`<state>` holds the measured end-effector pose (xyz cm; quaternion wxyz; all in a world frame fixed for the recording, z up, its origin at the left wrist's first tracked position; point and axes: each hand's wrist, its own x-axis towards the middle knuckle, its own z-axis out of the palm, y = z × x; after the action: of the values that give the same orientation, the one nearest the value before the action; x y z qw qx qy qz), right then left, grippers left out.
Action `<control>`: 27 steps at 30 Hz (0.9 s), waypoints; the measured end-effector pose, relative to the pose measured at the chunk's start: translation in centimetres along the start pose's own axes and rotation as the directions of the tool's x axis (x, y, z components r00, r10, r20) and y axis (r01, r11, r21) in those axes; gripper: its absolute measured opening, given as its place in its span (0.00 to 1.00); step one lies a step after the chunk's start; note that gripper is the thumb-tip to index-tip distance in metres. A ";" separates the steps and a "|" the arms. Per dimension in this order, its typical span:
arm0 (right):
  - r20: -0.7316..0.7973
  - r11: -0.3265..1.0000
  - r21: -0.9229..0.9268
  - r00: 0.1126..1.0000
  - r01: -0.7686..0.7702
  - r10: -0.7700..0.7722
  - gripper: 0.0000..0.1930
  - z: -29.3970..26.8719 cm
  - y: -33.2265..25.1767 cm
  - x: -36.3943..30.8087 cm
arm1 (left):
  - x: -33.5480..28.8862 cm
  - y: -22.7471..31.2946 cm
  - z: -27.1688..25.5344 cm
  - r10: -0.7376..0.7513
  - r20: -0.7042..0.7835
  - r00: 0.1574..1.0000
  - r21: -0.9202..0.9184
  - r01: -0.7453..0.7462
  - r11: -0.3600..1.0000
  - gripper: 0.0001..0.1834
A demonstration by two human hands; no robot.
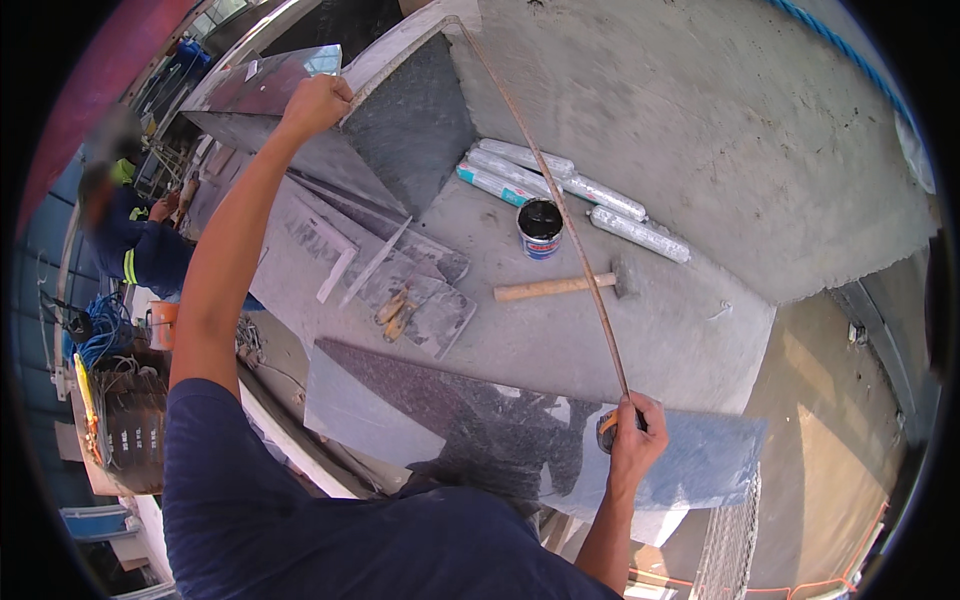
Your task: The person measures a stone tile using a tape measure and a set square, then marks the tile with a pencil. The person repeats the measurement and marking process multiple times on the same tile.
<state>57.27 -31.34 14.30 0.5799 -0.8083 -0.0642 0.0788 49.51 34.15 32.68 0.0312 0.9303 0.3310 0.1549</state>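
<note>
My left hand (318, 105) is raised at the far left with its fingers closed, against the edge of an upright grey panel (410, 125). Whatever those fingers hold is hidden. In the lower right, my right hand (637, 440) grips a tape measure (606, 430) with a dark case. Its long brownish blade (545, 165) runs out from there across the work surface to the panel's top corner, where it bends. Below the blade lie a wooden-handled hammer (550, 288), an open can of black paste (540, 225) and several silver foil tubes (600, 195).
Slab pieces (340, 245) and yellow-handled tools (397, 315) lie left of the can. A long dark slab (480, 405) spans the near edge. At far left another person (140, 235) in dark clothing works. A big grey sheet (700, 120) fills the upper right, near a blue rope (845, 45).
</note>
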 end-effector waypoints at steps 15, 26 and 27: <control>0.001 0.983 -0.061 0.985 0.172 -0.172 0.07 -0.5 -0.1 3.2 | -0.2 1.1 0.1 -0.021 0.008 1.000 0.041 0.020 0.999 0.14; -0.015 0.977 -0.083 0.980 0.197 -0.198 0.08 -1.8 0.3 5.5 | -0.2 1.3 0.1 -0.112 0.027 0.993 0.006 0.112 0.994 0.14; -0.020 0.980 -0.080 0.982 0.183 -0.185 0.09 -1.9 0.4 5.8 | -0.2 1.1 0.2 -0.118 0.030 0.993 -0.001 0.118 0.993 0.14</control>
<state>63.34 -32.08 14.22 0.5536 -0.8219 -0.1338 0.0111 50.12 33.17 32.68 0.0466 0.9112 0.3848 0.1396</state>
